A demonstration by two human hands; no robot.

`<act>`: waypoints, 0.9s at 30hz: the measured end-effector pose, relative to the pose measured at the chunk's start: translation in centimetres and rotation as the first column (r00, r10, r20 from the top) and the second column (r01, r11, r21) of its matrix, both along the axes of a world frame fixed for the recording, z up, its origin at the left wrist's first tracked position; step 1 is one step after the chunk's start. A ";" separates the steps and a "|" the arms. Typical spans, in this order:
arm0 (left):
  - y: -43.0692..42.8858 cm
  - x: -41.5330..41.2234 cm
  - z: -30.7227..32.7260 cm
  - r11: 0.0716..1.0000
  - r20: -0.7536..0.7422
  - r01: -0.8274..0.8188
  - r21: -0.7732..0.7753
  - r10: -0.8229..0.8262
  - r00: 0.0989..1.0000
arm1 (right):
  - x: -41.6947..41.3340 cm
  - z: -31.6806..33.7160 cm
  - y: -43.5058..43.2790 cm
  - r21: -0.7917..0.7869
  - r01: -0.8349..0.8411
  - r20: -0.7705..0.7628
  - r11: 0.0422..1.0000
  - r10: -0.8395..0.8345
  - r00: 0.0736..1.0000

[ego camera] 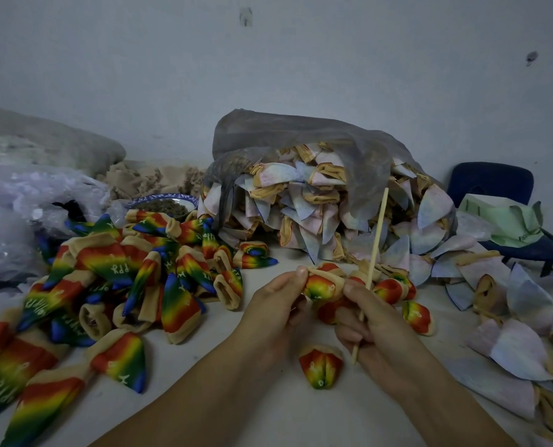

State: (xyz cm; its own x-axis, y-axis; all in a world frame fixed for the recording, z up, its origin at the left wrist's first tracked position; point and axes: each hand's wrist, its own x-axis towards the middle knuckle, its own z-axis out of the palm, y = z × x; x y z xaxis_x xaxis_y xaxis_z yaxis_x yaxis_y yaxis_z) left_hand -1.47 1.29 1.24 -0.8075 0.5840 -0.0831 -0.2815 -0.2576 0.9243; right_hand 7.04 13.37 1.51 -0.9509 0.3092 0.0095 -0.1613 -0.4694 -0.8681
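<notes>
The left hand (270, 304) and the right hand (368, 321) pinch a rainbow-printed fabric piece (320, 286); the right hand also grips a thin wooden stick (375, 245). Finished rainbow fabric cones (114, 269) read "HAPPY".

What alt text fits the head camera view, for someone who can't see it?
A person's left-hand grip and right-hand grip pinch a rainbow fabric piece over a white table, the right also holding a wooden stick. Rainbow pieces lie heaped at left; a plastic bag spills pale pieces behind.
</notes>
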 end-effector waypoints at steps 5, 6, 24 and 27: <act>0.2 0.2 -0.2 0.997 0.049 -0.039 0.070 0.036 0.998 | 0.0 -0.6 0.2 0.218 0.035 0.084 0.975 -0.055 0.995; 0.1 0.0 -0.3 0.994 0.088 -0.043 0.100 0.034 0.996 | 0.0 -0.7 0.2 0.329 0.051 0.108 0.943 -0.091 0.990; -0.1 -0.3 0.0 0.999 0.107 -0.006 0.038 0.002 0.994 | 0.4 -0.2 -0.4 0.665 0.277 -0.042 0.694 -0.335 0.941; 0.0 -0.3 -0.1 0.999 0.086 -0.024 0.028 0.022 0.996 | 0.1 -0.4 -0.2 0.680 0.350 -0.114 0.644 -0.378 0.919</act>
